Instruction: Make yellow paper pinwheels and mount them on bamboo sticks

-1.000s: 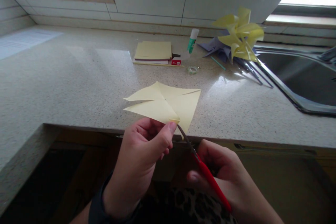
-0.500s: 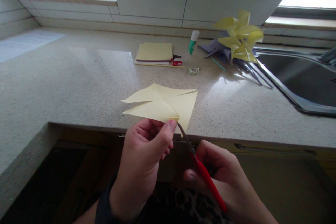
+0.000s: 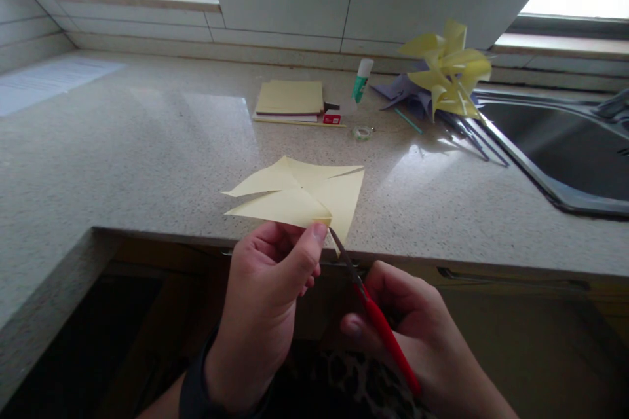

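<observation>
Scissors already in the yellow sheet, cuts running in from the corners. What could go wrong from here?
1. The scissors blades enter the yellow paper right beside the left hand thumb; a slip could nick it.
2. Other slits already run close to the centre; cutting too far could sever a flap.
3. The left hand's grip pinches only the near edge, so the sheet may flex and the cut wander.
</observation>
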Demonstrator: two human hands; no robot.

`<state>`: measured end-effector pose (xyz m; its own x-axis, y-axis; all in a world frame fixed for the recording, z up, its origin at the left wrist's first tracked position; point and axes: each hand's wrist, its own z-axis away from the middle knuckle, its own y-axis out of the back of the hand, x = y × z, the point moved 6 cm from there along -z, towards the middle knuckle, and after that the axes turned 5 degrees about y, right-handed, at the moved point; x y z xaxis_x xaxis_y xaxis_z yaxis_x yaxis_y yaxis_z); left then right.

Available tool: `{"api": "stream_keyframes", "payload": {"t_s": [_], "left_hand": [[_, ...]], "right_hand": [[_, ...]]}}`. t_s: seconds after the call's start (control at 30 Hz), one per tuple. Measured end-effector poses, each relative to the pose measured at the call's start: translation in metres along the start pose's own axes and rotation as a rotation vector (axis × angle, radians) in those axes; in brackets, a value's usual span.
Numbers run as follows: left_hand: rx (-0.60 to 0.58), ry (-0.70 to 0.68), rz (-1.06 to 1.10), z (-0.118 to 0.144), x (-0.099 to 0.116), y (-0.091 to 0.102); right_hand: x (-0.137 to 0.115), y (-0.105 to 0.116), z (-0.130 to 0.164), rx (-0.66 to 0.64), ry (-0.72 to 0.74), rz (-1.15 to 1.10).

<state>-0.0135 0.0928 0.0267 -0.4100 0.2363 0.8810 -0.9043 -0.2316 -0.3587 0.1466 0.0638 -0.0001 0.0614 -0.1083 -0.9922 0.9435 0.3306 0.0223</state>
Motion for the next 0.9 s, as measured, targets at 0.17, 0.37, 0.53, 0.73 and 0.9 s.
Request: {"api": "stream_keyframes", "payload": {"t_s": [0.17, 0.37, 0.53, 0.73, 0.9], "left_hand": [[-0.005, 0.011, 0.012, -0.0004, -0.0016, 0.0], [-0.001, 0.007, -0.004, 0.0003, -0.0008, -0.0001], [0.002, 0.001, 0.003, 0.0005, -0.0007, 0.0001], [0.011, 0.0, 0.001, 0.0021, -0.0014, 0.0], [0.012, 0.0, 0.009, 0.0016, -0.0023, 0.0002]], "right_hand": [[-0.0007, -0.0007, -0.0008, 0.001, -0.008, 0.015], [-0.0007, -0.0006, -0.0013, 0.002, -0.005, 0.037], [-0.0008, -0.0012, -0.0006, 0.01, -0.009, 0.067], [-0.0033, -0.0014, -0.0004, 0.02, 0.006, 0.082], [-0.0017, -0.0016, -0.0011, 0.025, 0.006, 0.104]]}}
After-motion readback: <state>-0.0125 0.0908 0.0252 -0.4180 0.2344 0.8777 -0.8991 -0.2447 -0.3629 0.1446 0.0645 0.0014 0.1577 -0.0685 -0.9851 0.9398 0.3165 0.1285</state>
